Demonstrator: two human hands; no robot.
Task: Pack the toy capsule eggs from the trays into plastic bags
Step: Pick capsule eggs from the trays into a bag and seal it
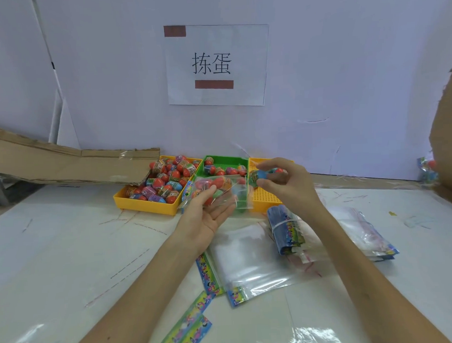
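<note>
**Egg held beside the bag**

My left hand [208, 213] cups a clear plastic bag [228, 194] holding several eggs, thumb curled over it, above the desk [67, 243]. My right hand [285, 184] pinches a blue-and-red capsule egg [262, 175] just beside the bag. More eggs lie in the yellow tray [143, 204] and green tray [227, 161] behind.

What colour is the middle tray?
Green: the middle plastic tray shows best in the head view.

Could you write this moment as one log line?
step: bagging | left hand: holds bag, eggs inside | right hand: pinches egg near bag | left tray: full
</note>
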